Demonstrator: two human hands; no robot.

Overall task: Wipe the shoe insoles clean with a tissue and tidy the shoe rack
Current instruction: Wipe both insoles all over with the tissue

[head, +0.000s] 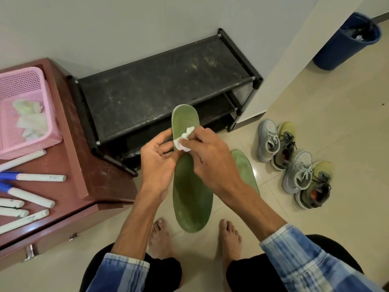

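A long green insole is held in the air over the floor, its toe end over the front of the black shoe rack. My left hand grips it by its left edge near the middle. My right hand presses a crumpled white tissue onto the insole's upper part. A second green insole lies on the tiled floor to the right, partly hidden by my right forearm. The rack's top shelf is dusty and bare.
Two pairs of sneakers, grey and olive, stand on the floor right of the rack. A pink basket with used tissues sits on a red-brown cabinet beside several white tubes. A blue bin stands far right. My bare feet are below.
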